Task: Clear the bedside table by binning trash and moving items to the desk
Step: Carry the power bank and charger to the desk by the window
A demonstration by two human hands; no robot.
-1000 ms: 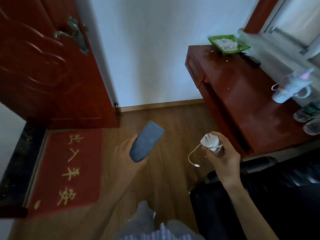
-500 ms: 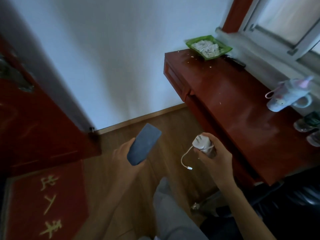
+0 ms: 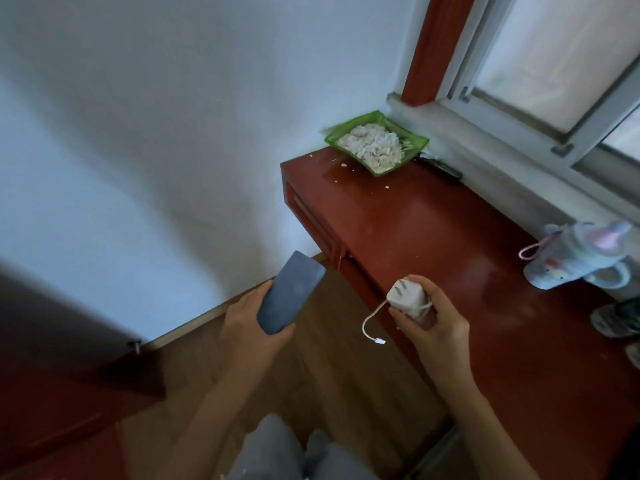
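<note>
My left hand [image 3: 251, 325] grips a flat grey-blue phone-like slab [image 3: 289, 292] by its lower end, held tilted over the wooden floor. My right hand [image 3: 433, 320] is closed on a white charger plug [image 3: 405, 296] with its cord wound round it; the cord's short end and connector [image 3: 375, 336] dangle free. Both hands hover just left of the red wooden desk [image 3: 433, 244], whose near front edge runs right beside the charger.
A green dish [image 3: 375, 143] of white scraps sits at the desk's far corner, with crumbs around it. A pastel sippy cup [image 3: 571, 258] and small dark-lidded jars [image 3: 620, 317] stand on the right. A window sill runs behind. The dark red door [image 3: 52, 341] is at left.
My view has swung right, from the door and red mat toward the desk, which is now closer. Both hands keep their hold on the slab and the charger.
</note>
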